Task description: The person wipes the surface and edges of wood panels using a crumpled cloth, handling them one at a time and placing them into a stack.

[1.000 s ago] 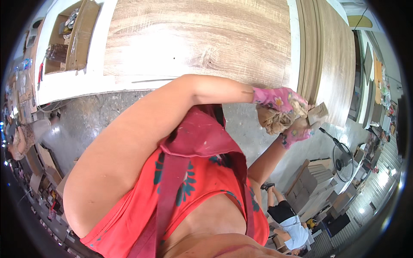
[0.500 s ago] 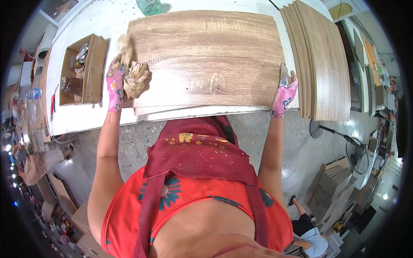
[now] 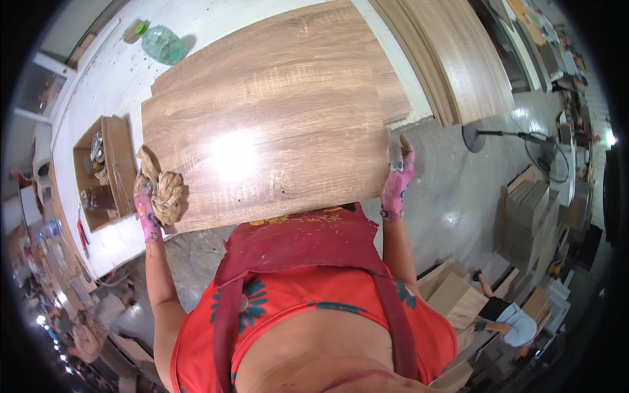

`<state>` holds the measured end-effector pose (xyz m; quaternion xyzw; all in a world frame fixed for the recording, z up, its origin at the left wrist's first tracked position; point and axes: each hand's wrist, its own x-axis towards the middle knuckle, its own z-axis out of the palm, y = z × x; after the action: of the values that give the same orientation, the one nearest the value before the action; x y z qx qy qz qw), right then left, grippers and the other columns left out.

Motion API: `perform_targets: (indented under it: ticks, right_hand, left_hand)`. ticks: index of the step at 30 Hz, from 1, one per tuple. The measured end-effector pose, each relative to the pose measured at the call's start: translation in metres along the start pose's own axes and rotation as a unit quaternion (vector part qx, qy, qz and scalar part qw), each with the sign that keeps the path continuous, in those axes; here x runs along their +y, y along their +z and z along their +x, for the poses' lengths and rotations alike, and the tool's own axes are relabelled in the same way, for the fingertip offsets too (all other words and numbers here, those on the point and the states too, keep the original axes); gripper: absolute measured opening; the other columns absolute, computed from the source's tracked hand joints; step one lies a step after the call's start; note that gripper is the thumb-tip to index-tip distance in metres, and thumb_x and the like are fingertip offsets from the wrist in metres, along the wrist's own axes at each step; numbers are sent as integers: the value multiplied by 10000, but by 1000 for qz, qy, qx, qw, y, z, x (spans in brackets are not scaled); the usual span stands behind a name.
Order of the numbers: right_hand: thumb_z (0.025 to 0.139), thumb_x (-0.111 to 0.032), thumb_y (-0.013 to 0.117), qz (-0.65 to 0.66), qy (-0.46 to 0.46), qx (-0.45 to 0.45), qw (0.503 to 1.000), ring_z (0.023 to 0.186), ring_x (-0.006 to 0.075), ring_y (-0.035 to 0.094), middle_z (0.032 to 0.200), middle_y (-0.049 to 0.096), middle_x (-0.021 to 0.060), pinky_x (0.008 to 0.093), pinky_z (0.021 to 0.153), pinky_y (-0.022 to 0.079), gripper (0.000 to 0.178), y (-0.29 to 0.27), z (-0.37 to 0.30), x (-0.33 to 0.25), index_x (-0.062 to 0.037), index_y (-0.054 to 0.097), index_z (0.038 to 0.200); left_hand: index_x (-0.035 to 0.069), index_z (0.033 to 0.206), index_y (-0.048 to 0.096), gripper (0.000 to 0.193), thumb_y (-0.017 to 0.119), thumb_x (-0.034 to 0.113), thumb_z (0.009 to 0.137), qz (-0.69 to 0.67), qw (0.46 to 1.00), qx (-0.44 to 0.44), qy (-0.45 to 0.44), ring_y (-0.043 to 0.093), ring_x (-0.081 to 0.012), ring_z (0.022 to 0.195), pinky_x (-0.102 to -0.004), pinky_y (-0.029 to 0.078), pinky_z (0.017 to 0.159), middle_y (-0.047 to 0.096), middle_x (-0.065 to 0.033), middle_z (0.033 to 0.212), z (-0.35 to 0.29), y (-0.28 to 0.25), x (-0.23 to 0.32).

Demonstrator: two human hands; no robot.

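A wood-grain panel (image 3: 282, 124) lies tilted between my hands, its near edge out past the front of the white table (image 3: 118, 252). My left hand (image 3: 147, 208), in a pink flowered glove with a dirty palm, is closed at the panel's left edge with a crumpled tan rag (image 3: 168, 196). The rag rests on the panel's near left corner. My right hand (image 3: 397, 180), gloved alike, grips the right edge; its fingers under the board are hidden. Another wood-grain panel (image 3: 394, 98) shows beneath, at the far right.
An open cardboard box (image 3: 121, 157) with jars stands left, beside red-handled pliers (image 3: 82, 234). A greenish plastic bottle (image 3: 164, 46) lies at the back. Stacked panels (image 3: 458, 59) sit at the right; a fan (image 3: 473, 136) stands beyond. A co-worker (image 3: 514, 321) is behind me.
Both hands have drawn the panel toward me, past the table edge, uncovering part of another board below. My view has turned, and the stack sits farther up in it.
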<state>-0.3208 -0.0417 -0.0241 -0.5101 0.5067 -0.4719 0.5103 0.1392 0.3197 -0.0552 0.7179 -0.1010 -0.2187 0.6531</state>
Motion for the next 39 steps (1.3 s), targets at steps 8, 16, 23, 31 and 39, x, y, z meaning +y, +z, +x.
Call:
perform_targets:
  ticks: [8, 16, 23, 31, 39]
  right_hand:
    - [913, -46, 465, 116, 71, 4, 991, 1215, 213, 470, 1313, 489, 128, 322, 1060, 344, 413, 3, 12, -20, 18, 455, 1321]
    - [964, -179, 429, 66, -42, 182, 980, 1160, 229, 524, 1254, 536, 141, 347, 964, 455, 377, -80, 38, -73, 6, 489, 1287]
    - [998, -324, 396, 0, -62, 300, 952, 1114, 244, 561, 1257, 547, 143, 340, 917, 483, 460, -214, 85, -45, 13, 482, 1299]
    - [976, -307, 433, -38, 3, 319, 947, 1067, 276, 556, 1213, 561, 166, 383, 837, 492, 470, -254, 94, -43, 11, 450, 1321]
    - [932, -263, 520, 147, -49, 306, 939, 1019, 278, 575, 1172, 565, 155, 400, 849, 489, 418, -255, 134, -7, 34, 480, 1223]
  left_hand:
    - [-12, 1247, 511, 384, 445, 215, 943, -9, 999, 37, -37, 693, -278, 750, -362, 600, 607, 672, -171, 963, 7, 4, 12]
    - [-17, 1215, 537, 388, 489, 250, 938, -16, 987, -160, -28, 683, -284, 817, -361, 589, 655, 661, -204, 1021, -13, 151, 137]
    - [13, 1222, 554, 383, 561, 212, 895, -3, 925, -373, 69, 631, -272, 959, -360, 531, 801, 644, -170, 1091, 48, 360, 202]
    - [48, 1231, 574, 409, 644, 169, 846, -58, 821, -546, 159, 571, -257, 1121, -359, 464, 968, 624, -132, 1171, 65, 622, 207]
    - [131, 1209, 616, 402, 670, 138, 811, -77, 732, -560, 380, 552, -256, 1181, -383, 462, 1005, 625, -82, 1198, 1, 706, 95]
